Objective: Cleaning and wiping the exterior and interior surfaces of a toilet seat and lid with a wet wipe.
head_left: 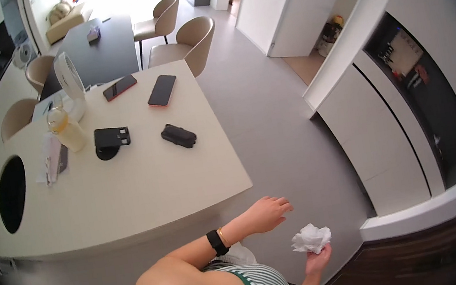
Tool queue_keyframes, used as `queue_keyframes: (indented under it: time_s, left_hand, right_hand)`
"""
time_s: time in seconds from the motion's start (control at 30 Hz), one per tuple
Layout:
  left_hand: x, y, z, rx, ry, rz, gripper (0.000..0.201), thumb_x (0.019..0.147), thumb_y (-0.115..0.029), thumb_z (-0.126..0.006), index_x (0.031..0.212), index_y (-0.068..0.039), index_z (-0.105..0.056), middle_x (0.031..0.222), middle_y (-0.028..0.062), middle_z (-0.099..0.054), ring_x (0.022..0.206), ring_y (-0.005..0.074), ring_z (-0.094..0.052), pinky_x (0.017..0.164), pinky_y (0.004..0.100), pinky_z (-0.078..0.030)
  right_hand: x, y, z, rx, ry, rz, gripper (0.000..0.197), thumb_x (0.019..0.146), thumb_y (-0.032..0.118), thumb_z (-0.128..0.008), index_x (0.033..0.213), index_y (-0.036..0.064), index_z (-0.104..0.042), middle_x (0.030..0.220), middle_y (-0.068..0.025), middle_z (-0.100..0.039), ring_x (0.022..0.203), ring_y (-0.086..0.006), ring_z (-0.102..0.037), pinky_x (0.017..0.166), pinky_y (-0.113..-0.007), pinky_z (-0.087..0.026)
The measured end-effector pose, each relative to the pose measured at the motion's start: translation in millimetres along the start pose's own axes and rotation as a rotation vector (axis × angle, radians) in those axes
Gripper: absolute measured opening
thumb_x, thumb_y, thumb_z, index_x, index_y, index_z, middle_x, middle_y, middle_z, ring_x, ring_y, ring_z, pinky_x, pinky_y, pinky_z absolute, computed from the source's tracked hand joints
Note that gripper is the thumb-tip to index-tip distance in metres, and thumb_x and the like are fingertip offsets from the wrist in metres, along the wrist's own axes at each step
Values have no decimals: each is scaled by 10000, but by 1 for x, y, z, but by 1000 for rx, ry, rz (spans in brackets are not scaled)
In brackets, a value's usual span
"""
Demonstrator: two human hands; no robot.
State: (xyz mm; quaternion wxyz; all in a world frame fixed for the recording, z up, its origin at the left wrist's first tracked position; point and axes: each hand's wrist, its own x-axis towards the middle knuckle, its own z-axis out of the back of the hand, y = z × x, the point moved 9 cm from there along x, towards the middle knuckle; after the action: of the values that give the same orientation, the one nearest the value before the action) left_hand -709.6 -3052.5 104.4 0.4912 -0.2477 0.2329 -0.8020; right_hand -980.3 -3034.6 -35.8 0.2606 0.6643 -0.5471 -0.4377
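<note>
My left hand [266, 214] hovers past the counter's near right corner, its fingers loosely bent and slightly apart, with nothing seen in it. A black watch and a thin bracelet circle that wrist. Lower right, my right hand [319, 258] is closed around a crumpled white tissue [311, 238], which puffs up above the fingers. The two hands are apart, and the tissue touches only the right one. Part of the right palm is hidden behind the tissue.
On the pale counter [174, 177] lie two phones [162, 90], a black pouch-like case [178, 135] and a black folding stand [112, 142]. A bottle [66, 130] and a white fan [70, 80] stand farther left. Beyond are a dark table [103, 58] and chairs; cabinets [380, 137] line the right.
</note>
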Motion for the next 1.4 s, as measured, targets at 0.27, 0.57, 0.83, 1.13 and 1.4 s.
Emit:
queue_keyframes:
  time_s: [0.27, 0.57, 0.83, 1.13, 1.4]
  left_hand:
    - [134, 60, 62, -11, -200, 150, 271, 865, -187, -604, 1106, -81, -543, 1097, 83, -593, 1031, 255, -556, 929, 390, -407]
    - [100, 166, 156, 196, -829, 831, 236, 805, -150, -631, 1022, -71, -585, 984, 118, -630, 974, 308, -572, 867, 402, -433]
    - [41, 210, 236, 787, -1059, 1371, 231, 769, -92, -573, 998, -99, -540, 991, 78, -579, 1057, 262, -508, 950, 423, -323]
    - [-11, 325, 259, 987, -1112, 1782, 222, 817, -158, -533, 1017, -83, -474, 1229, 95, -515, 1308, 305, -303, 1094, 582, -93]
    - [-21, 367, 270, 926, -1082, 2087, 227, 823, -159, -533, 1017, -63, -468, 1108, 87, -570, 1224, 291, -398, 1088, 576, -125]
  right_hand:
    - [148, 79, 53, -340, -173, -18, 541, 914, 464, -475, 1321, 110, -434, 1262, -51, -507, 1135, -224, -513, 889, -377, -427]
    - [452, 71, 6, -719, 160, -132, 406, 912, 322, -560, 1183, 24, -507, 1084, -74, -578, 973, -181, -571, 801, -331, -474]
    - [661, 129, -149, -984, 446, 149, 347, 905, 270, -579, 1101, -13, -538, 1005, -97, -597, 905, -185, -577, 772, -331, -476]
    - [768, 40, -281, -1144, 720, 88, 328, 889, 281, -590, 1059, 0, -572, 970, -82, -623, 877, -157, -579, 762, -319, -473]
    - [819, 2, -435, -1100, 868, 110, 350, 883, 271, -588, 1060, -30, -554, 942, -114, -621, 852, -184, -580, 737, -334, -470]
